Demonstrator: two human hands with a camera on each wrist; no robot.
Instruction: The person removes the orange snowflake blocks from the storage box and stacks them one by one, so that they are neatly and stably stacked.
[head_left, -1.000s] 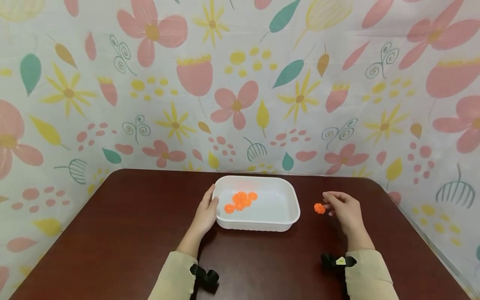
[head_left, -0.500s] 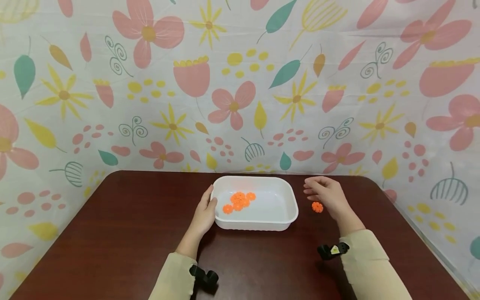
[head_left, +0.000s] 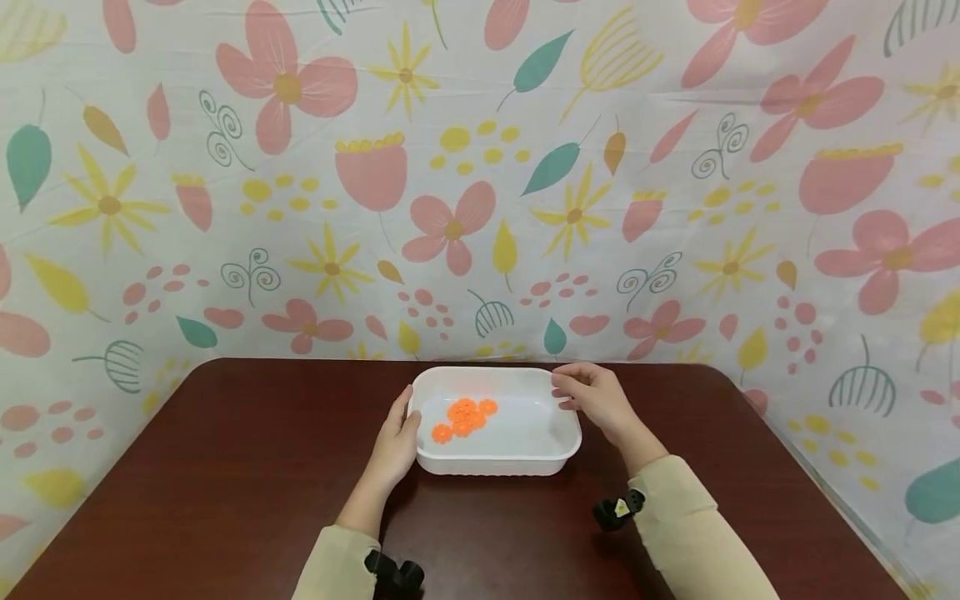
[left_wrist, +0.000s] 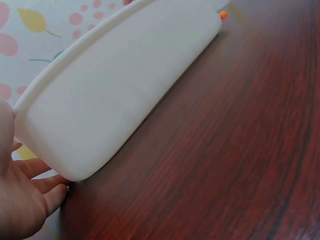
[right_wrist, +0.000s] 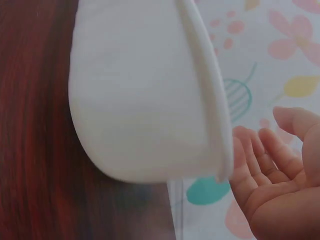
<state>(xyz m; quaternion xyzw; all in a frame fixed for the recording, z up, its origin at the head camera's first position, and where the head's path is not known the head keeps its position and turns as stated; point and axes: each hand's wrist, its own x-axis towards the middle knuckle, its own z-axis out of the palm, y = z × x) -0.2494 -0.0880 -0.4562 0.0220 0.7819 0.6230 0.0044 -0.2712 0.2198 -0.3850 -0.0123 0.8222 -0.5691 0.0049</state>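
A white plastic tray (head_left: 510,465) stands on the table with several orange flower-shaped pieces (head_left: 463,412) lying toward its left side. My left hand (head_left: 394,446) holds the tray's left end, thumb at the rim and fingers against the outer wall, as the left wrist view also shows. My right hand (head_left: 596,398) is at the tray's back right corner, its fingertips over the rim. In the right wrist view that hand (right_wrist: 280,175) has loosely bent fingers around nothing. A bit of a loose orange piece (left_wrist: 223,15) shows beyond the tray in the left wrist view; the head view hides it.
A dark reddish-brown table (head_left: 247,467) carries the tray near its back edge. Right behind it hangs a flower-printed cloth (head_left: 465,167). Each sleeve end bears a black wrist camera, one on the left (head_left: 393,575) and one on the right (head_left: 618,510).
My right hand has let go of the orange piece on the table and moved left to the tray's corner. The left hand keeps its hold. The head view has shifted slightly.
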